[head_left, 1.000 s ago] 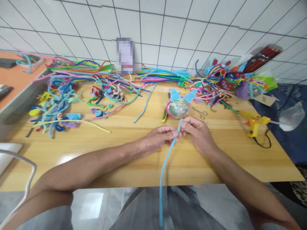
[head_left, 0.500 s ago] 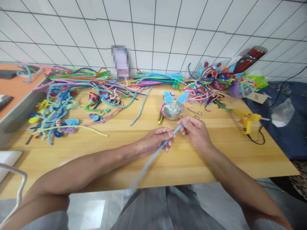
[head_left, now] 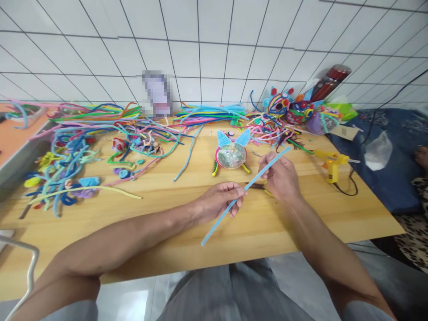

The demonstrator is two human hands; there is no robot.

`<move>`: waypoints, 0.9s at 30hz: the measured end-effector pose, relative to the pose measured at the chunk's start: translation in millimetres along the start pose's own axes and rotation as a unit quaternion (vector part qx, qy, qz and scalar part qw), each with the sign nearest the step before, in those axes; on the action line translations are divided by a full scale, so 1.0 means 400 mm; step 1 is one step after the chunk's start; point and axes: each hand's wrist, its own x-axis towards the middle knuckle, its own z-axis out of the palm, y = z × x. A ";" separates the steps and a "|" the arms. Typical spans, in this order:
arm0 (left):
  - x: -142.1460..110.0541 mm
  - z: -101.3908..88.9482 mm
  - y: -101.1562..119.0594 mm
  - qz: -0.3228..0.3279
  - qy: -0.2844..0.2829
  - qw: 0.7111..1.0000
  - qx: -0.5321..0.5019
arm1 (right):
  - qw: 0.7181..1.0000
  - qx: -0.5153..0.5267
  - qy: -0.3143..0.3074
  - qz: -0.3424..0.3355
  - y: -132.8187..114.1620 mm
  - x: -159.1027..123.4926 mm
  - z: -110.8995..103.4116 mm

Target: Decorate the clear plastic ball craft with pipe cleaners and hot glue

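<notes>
A light blue pipe cleaner (head_left: 217, 224) slants across in front of me, its upper end free beyond my right hand. My left hand (head_left: 222, 198) pinches it near the middle between thumb and fingers. Behind the pipe cleaner is my right hand (head_left: 282, 178), its fingers curled and partly hidden. Beside that hand's fingers shows a dark-jawed tool with yellow handles (head_left: 268, 193); whether the hand grips it I cannot tell. Just beyond my hands stands a clear ball (head_left: 231, 156) with blue pipe-cleaner ears and a pink rim. Yellow-and-black handle-like pieces (head_left: 215, 168) poke out beneath it.
Loose pipe cleaners (head_left: 210, 111) line the back, with a tangled heap (head_left: 63, 156) at left. A yellow glue gun (head_left: 332, 167) lies right. Finished decorated balls (head_left: 279, 104) and a dark red flask (head_left: 332, 82) stand back right. A phone (head_left: 157, 93) leans on the wall.
The view has swung so the scene shifts left. My right hand has let go of the pipe cleaner's upper end, which now sticks out past it. The dark-jawed tool has come into sight.
</notes>
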 end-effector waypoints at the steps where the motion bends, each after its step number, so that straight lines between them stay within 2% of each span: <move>1: 0.002 -0.001 -0.002 -0.004 -0.002 1.000 0.000 | 1.000 -0.003 0.004 -0.005 0.002 0.002 -0.001; 4: 0.001 -0.004 -0.007 -0.008 -0.002 1.000 -0.002 | 1.000 -0.018 -0.007 -0.020 0.001 0.008 -0.007; 10: -0.004 -0.008 -0.010 0.032 0.031 0.999 -0.006 | 0.994 -0.045 -0.088 -0.048 0.004 -0.011 -0.004; 14: -0.008 -0.011 -0.013 0.058 0.046 0.997 0.000 | 0.988 -0.122 -0.067 -0.070 0.012 -0.037 0.011; 18: -0.016 -0.015 -0.016 0.065 0.040 0.997 0.002 | 0.986 -0.152 -0.054 -0.046 0.020 -0.044 0.015; 27: -0.017 -0.023 -0.029 0.083 -0.018 0.995 0.060 | 0.996 -0.046 -0.056 0.047 0.026 -0.033 0.020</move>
